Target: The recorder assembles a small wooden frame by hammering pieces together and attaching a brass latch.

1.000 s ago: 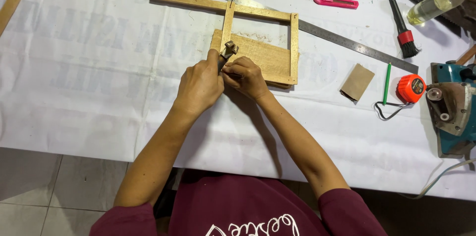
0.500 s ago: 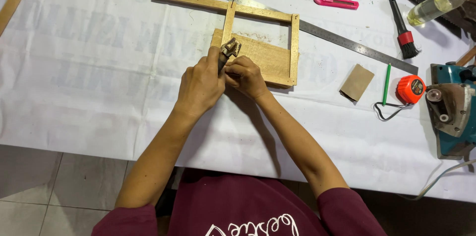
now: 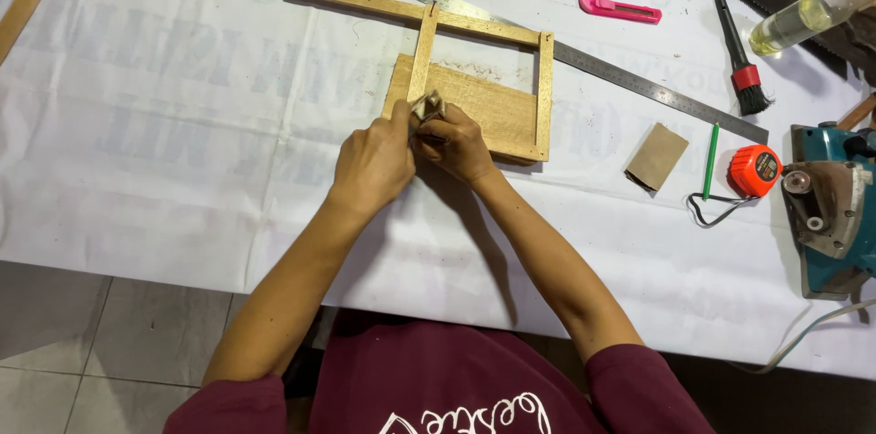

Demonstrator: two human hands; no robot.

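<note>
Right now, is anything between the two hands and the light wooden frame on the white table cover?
Nothing visible. The left hand and right hand already rest at the light wooden frame, pinching a small folded piece against it.

Pale tan wooden frame (image 3: 474,69), white table (image 3: 182,124) cover with faint grey lettering, pink knife (image 3: 620,8), orange tape measure (image 3: 755,170), teal saw (image 3: 835,206), green pencil (image 3: 711,160).

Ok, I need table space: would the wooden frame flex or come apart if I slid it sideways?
The wooden frame looks made of thin slats, so probably light and a bit flexible. Both hands, left hand and right hand, work at one corner, so that joint may be loose.
</note>
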